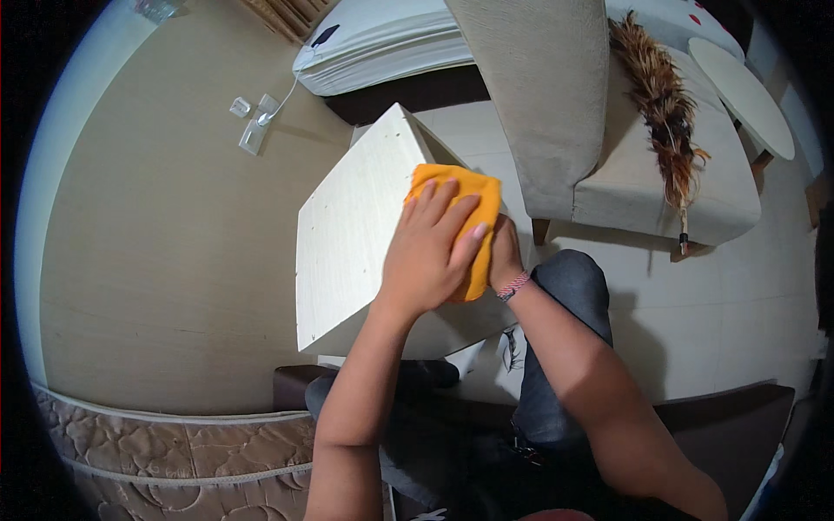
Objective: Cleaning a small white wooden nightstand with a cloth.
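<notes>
A white wooden cabinet or box (352, 241), its surface dotted with small dark marks, stands before me against the wall. My left hand (430, 241) lies palm down on a folded orange cloth (485, 192), pressing it against the edge of the cabinet. The fingers are spread a little, and the thumb rests along the cloth's right part. Just right of the cloth, my right hand (505, 251) is at the cabinet's side, with a braided bracelet on the wrist. Its fingers are mostly hidden, so its grip does not show.
To the right, a beige upholstered chair (554, 98) carries a brown feather duster (664, 104). Behind it is a round-topped stool or table (743, 98). A white-sheeted bed (391, 39) stands beyond. The wall has a socket (255, 133) with a plugged-in cable. A quilted mattress (182, 443) is at lower left.
</notes>
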Tool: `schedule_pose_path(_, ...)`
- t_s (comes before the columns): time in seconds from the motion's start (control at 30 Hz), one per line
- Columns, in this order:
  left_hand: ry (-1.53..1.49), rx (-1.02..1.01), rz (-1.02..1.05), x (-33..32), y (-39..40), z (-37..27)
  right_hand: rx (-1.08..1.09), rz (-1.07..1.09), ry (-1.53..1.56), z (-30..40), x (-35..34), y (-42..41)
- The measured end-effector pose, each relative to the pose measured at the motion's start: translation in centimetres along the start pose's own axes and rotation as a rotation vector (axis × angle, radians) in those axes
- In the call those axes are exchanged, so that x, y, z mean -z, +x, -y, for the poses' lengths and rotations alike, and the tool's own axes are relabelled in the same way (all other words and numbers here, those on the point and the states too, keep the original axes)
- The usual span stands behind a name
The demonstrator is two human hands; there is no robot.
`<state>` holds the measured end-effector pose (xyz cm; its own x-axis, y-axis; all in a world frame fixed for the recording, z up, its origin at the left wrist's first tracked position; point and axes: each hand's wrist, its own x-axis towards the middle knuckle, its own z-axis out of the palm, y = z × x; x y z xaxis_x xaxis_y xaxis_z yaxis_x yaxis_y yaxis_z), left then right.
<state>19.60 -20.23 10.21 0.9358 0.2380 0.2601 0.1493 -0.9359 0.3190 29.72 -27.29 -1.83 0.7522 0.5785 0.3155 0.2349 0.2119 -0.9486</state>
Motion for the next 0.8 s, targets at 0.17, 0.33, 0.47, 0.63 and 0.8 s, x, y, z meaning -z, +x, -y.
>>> schedule_pose_path(0.17,0.016,0.164,-0.152,1.0,-6.3,3.0,-0.097,0.096,-0.136,4.2,-1.3,0.0)
schedule_pose_path(0.33,-0.144,0.495,-0.318,1.3,-15.9,10.0,-0.027,0.078,-0.122,6.5,-4.5,-0.1)
schedule_pose_path(0.47,-0.599,0.968,-0.343,1.4,-19.2,11.6,-0.016,0.112,-0.155,6.1,-5.8,-0.2)
schedule_pose_path(0.63,-0.575,0.96,-0.411,-1.4,-22.9,15.9,0.089,0.153,-0.131,5.3,-8.6,-1.5)
schedule_pose_path(0.8,-0.182,0.676,-0.415,-2.2,-17.6,11.6,0.212,0.183,-0.119,4.6,-11.3,-1.5)
